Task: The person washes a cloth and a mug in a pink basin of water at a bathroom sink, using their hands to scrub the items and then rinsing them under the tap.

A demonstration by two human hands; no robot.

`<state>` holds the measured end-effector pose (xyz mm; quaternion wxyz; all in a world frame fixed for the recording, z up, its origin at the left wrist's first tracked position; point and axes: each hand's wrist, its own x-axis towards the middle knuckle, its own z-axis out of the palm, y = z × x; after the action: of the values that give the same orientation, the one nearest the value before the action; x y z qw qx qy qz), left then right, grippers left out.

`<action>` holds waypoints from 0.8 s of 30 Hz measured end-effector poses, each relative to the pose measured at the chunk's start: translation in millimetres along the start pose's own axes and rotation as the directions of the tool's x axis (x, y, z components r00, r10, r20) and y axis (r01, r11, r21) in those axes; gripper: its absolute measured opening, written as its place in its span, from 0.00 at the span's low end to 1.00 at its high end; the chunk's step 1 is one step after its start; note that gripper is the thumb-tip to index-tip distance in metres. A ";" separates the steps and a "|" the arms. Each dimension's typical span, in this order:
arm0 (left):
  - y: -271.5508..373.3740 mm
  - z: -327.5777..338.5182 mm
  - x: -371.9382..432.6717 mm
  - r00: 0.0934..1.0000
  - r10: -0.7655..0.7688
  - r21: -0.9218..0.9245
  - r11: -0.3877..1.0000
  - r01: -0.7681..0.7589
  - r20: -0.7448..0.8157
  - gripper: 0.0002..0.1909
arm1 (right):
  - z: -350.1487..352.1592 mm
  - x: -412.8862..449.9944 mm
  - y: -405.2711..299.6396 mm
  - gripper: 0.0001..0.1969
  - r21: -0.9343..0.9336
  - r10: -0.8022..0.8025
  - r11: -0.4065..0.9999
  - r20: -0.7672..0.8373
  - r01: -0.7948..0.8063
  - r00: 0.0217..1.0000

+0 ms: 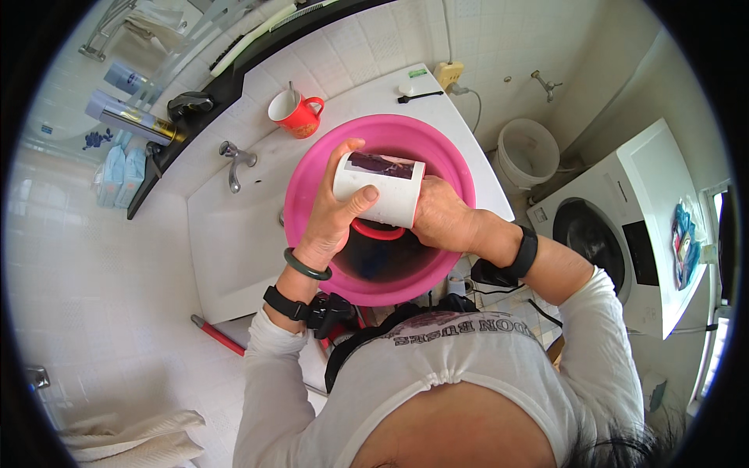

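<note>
A white mug [393,202] with a dark printed picture and a red handle [380,233] lies tilted on its side above a pink plastic basin [304,158]. My left hand [330,219] grips the mug around its base end, thumb across the near side. The mug's mouth faces right, and the fingers of my right hand [447,216] reach into it. Those fingertips are hidden, so whether they hold anything cannot be seen. Dark liquid [380,263] fills the lower part of the basin, with something bluish in it.
The basin rests over a white washbasin counter [234,245] with a chrome tap [237,167]. Behind it stands a red mug [301,120] holding a utensil. A black-handled item [420,97] lies at the back. To the right are a white bucket [526,158] and a washing machine [635,193].
</note>
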<state>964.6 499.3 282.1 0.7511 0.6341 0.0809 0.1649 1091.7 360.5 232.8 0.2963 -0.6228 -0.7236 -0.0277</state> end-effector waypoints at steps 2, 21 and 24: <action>-0.8 3.3 -2.1 0.997 0.019 0.036 0.999 -0.017 -0.079 0.39 | -3.4 0.5 -4.3 0.16 0.116 0.108 0.987 0.065 -0.115 0.992; -20.8 -4.0 11.3 0.955 0.290 0.063 0.956 -0.286 -0.070 0.22 | -41.4 14.6 -11.8 0.34 0.643 0.024 0.758 0.145 -0.113 0.989; -7.7 -4.1 17.6 0.983 0.131 0.030 0.991 -0.128 -0.126 0.18 | -31.2 21.7 -10.1 0.30 0.366 0.004 0.917 0.385 -0.157 0.923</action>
<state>980.7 508.2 275.4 0.7253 0.6341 0.0891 0.2526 1093.6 364.6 271.8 0.2707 -0.5747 -0.7309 0.2493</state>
